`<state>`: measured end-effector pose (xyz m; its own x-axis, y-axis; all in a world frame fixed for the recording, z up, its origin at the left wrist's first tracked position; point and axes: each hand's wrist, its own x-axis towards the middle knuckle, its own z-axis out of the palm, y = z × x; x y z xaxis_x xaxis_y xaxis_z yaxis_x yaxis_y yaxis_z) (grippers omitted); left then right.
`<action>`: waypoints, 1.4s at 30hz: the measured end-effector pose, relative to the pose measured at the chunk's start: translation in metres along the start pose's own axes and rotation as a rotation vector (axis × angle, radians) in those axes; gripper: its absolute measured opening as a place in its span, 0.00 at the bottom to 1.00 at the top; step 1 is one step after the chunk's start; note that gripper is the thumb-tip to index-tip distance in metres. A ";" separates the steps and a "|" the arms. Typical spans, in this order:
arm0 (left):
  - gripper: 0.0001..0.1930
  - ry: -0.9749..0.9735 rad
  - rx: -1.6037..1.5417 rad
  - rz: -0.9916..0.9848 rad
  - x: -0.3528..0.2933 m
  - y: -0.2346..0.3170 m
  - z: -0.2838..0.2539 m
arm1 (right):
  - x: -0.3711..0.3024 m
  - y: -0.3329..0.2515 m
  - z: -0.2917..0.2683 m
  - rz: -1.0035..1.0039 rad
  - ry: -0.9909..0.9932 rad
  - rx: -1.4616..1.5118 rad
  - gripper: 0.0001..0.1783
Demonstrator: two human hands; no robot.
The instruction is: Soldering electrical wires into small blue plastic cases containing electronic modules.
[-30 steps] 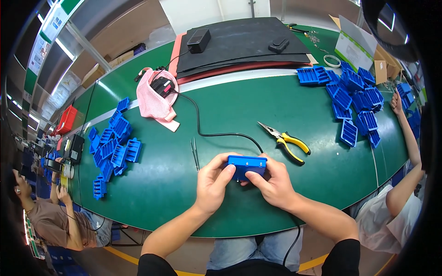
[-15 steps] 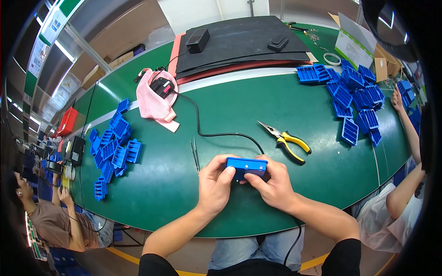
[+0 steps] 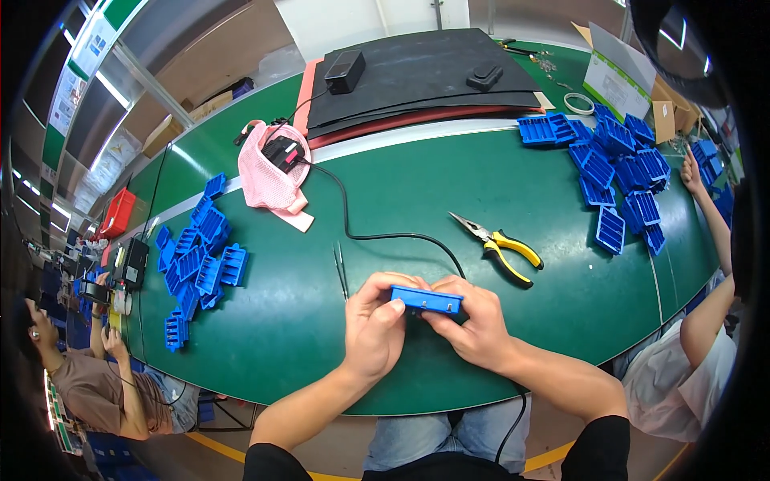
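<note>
Between both hands I hold a blue plastic case (image 3: 426, 300) with small metal bits along its near side, above the table's front part. My left hand (image 3: 375, 327) grips its left end, thumb on the near face. My right hand (image 3: 473, 321) is closed on the right end, its thumb under the near edge. A pair of tweezers (image 3: 340, 271) lies just beyond my left hand. Long-nose pliers (image 3: 505, 250) with yellow and black handles rest beyond my right hand. The case's underside is hidden.
Blue slotted cases (image 3: 204, 256) are heaped at left, and another heap (image 3: 622, 164) lies at right. A black cable (image 3: 346, 210) runs from a pink mesh pouch (image 3: 265, 172). Black sheets (image 3: 417, 76) are stacked at the back. Co-workers sit on both sides.
The blue case has tipped in my hands, so its near face looks narrower and sits slightly lower. My fingers have shifted around it; the right thumb has moved down and left.
</note>
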<state>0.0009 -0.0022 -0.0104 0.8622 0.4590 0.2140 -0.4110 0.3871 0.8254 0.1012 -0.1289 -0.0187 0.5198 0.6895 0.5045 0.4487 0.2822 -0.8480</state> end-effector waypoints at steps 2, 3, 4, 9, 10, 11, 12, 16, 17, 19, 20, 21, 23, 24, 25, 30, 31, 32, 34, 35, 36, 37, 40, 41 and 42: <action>0.10 -0.015 -0.045 0.002 0.000 0.000 0.000 | 0.000 -0.001 0.000 -0.033 -0.007 -0.024 0.13; 0.09 -0.030 -0.091 0.001 0.000 0.000 0.000 | 0.000 -0.002 -0.001 -0.043 -0.013 -0.062 0.13; 0.09 -0.029 -0.090 0.003 0.000 0.000 0.000 | 0.001 -0.003 -0.001 -0.054 -0.020 -0.100 0.14; 0.09 -0.026 -0.185 -0.009 -0.001 0.000 -0.001 | 0.001 -0.001 0.001 -0.108 -0.031 -0.145 0.15; 0.09 -0.025 -0.185 -0.007 -0.001 0.000 -0.003 | 0.001 -0.002 0.002 -0.112 -0.039 -0.155 0.14; 0.09 -0.049 -0.192 -0.002 -0.001 -0.001 -0.005 | 0.002 -0.002 0.002 -0.113 -0.042 -0.156 0.14; 0.10 -0.073 -0.199 0.003 -0.001 -0.001 -0.006 | 0.002 -0.002 0.001 -0.066 -0.032 -0.107 0.13; 0.16 -0.013 0.138 -0.078 0.001 0.012 -0.001 | 0.000 -0.001 -0.001 0.391 0.051 0.421 0.10; 0.16 -0.017 0.135 -0.078 0.002 0.013 0.001 | 0.003 -0.005 -0.002 0.401 0.047 0.500 0.11; 0.19 0.015 0.302 -0.063 0.003 0.016 0.007 | 0.003 0.001 -0.005 0.466 0.069 0.614 0.14; 0.23 -0.013 0.375 -0.051 0.003 0.017 0.007 | 0.003 0.002 -0.007 0.464 0.064 0.646 0.15; 0.24 -0.037 0.453 -0.047 0.004 0.014 0.005 | 0.003 0.002 -0.008 0.461 0.065 0.645 0.15; 0.22 -0.042 0.512 -0.108 0.003 0.013 0.003 | 0.003 0.002 -0.010 0.441 0.114 0.661 0.16; 0.22 -0.043 0.513 -0.108 0.002 0.012 0.001 | 0.003 0.002 -0.011 0.440 0.115 0.662 0.16; 0.20 -0.040 0.558 -0.065 0.001 0.011 -0.003 | 0.003 0.002 -0.011 0.455 0.081 0.640 0.16; 0.21 -0.053 0.780 0.167 0.012 0.018 -0.009 | 0.007 0.001 -0.011 0.403 0.117 0.449 0.28; 0.21 -0.054 0.779 0.167 0.015 0.024 -0.008 | 0.008 -0.001 -0.011 0.316 0.160 0.320 0.32; 0.22 -0.126 0.916 0.185 0.017 0.032 -0.004 | 0.009 -0.001 -0.015 0.237 0.110 0.218 0.36; 0.25 -0.241 1.054 0.236 0.018 0.033 -0.003 | 0.009 -0.001 -0.018 0.185 -0.002 0.163 0.36; 0.25 -0.238 1.057 0.235 0.018 0.033 -0.003 | 0.010 -0.001 -0.017 0.211 -0.075 0.116 0.30; 0.24 -0.243 1.064 0.266 0.017 0.033 -0.003 | 0.010 -0.002 -0.018 0.175 -0.123 -0.024 0.24; 0.22 -0.248 1.071 0.297 0.016 0.032 -0.004 | 0.010 -0.002 -0.018 0.138 -0.171 -0.164 0.19; 0.20 -0.256 1.104 0.304 0.017 0.032 -0.007 | 0.009 -0.001 -0.016 0.143 -0.116 -0.145 0.15; 0.20 -0.256 1.104 0.304 0.017 0.031 -0.008 | 0.009 -0.002 -0.018 0.166 -0.131 -0.169 0.16; 0.18 -0.261 1.148 0.338 0.017 0.030 -0.008 | 0.010 -0.002 -0.018 0.166 -0.131 -0.170 0.16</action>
<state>0.0008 0.0232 0.0142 0.8506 0.1744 0.4960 -0.2398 -0.7108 0.6613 0.1180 -0.1346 -0.0093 0.5027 0.8008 0.3256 0.4861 0.0496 -0.8725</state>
